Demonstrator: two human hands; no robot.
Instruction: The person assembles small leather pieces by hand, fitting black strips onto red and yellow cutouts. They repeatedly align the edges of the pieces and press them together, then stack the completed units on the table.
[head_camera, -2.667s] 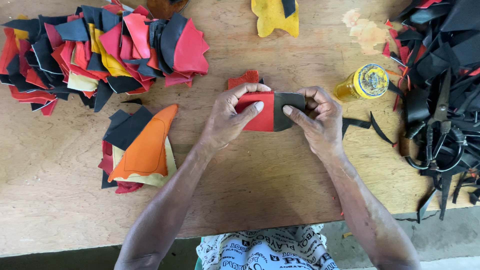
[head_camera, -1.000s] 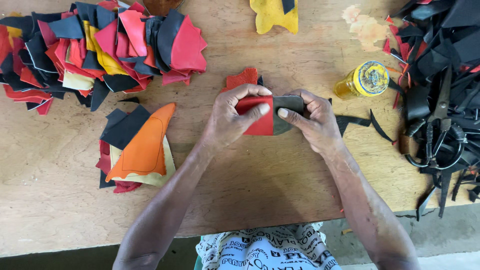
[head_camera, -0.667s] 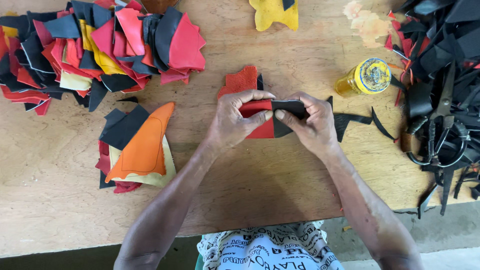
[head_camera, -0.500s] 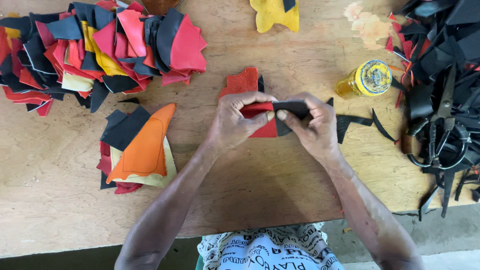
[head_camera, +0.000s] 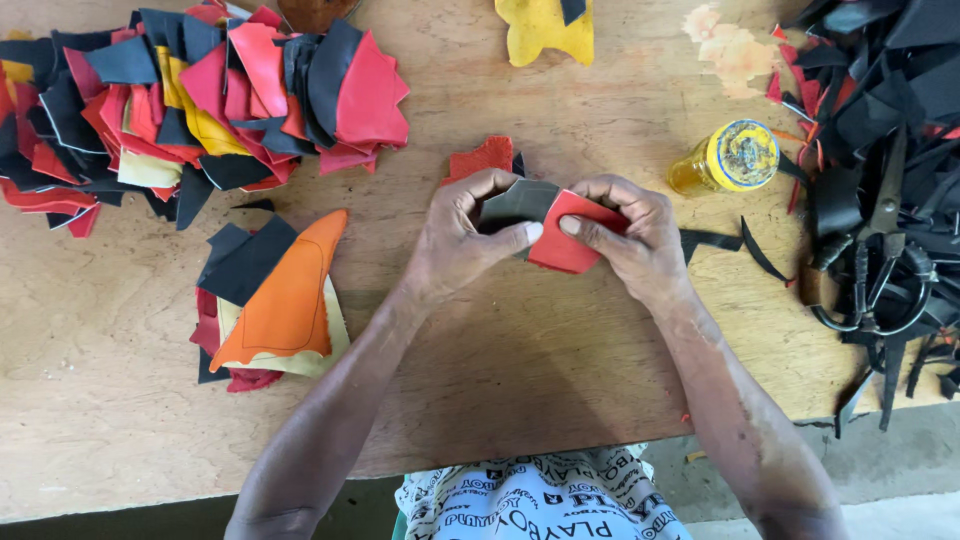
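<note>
L hand (head_camera: 455, 245) & R hand (head_camera: 630, 240) both pinched shut on red/black leather piece (head_camera: 560, 240); big cut-piece heap (head_camera: 200, 90) lay untouched.

heap of cut pieces (head_camera: 150, 110): cropped left | black scraps (head_camera: 900, 90): cropped right

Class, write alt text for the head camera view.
Two bare hands, left hand and right hand, pinch a joined red and black leather piece over a wooden table. Coloured leather scraps, a yellow jar and scissors surround them.
</note>
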